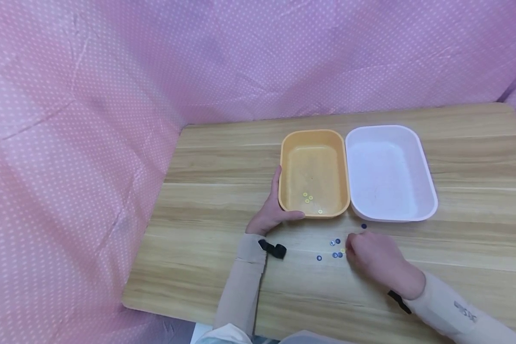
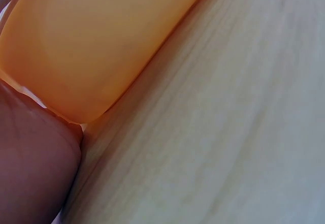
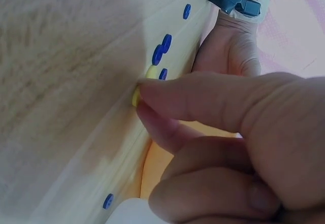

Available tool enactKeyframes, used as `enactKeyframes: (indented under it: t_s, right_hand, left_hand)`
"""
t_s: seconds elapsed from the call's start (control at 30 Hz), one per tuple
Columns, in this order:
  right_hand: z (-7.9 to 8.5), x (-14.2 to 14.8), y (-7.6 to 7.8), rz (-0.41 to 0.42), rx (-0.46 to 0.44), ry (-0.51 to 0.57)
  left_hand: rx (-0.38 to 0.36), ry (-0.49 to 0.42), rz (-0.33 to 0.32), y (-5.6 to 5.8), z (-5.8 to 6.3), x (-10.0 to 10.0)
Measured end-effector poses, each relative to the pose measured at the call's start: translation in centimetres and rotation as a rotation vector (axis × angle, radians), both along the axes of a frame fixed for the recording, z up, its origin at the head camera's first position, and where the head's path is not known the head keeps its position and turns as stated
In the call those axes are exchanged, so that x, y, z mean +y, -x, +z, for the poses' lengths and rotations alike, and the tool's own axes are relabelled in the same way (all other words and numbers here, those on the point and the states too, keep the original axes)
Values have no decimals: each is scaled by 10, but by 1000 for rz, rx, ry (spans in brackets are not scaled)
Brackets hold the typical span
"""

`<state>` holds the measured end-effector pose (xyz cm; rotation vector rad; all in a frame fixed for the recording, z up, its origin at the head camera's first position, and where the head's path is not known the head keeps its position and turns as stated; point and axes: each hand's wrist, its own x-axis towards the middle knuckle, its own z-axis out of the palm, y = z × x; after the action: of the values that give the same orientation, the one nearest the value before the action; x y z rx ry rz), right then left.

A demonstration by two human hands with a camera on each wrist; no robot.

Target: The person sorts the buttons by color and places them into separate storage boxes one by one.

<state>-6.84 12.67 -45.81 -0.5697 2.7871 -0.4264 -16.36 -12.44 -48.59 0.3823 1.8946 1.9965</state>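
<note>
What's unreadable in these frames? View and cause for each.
- Head: what the right hand pinches; the hand's own back hides it.
- Right wrist: the full outline of the pinched yellow button; fingertips cover part.
- Left wrist: the inside of the orange bin; its outer wall hides it.
- Right wrist: most of the white bin; cut off by the bottom edge.
- Head: hole count in the blue buttons; too small.
</note>
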Motion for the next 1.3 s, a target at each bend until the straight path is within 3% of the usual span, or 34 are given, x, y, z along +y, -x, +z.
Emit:
enactKeyframes:
  t_s: [0.7, 1.3]
  right_hand:
    - [0, -3, -6, 157, 134, -125]
    - [-1, -2, -7, 164, 192, -102]
  left_hand:
    - [-10, 24, 21, -3, 4, 1]
    - [-9, 26, 25, -4, 5, 1]
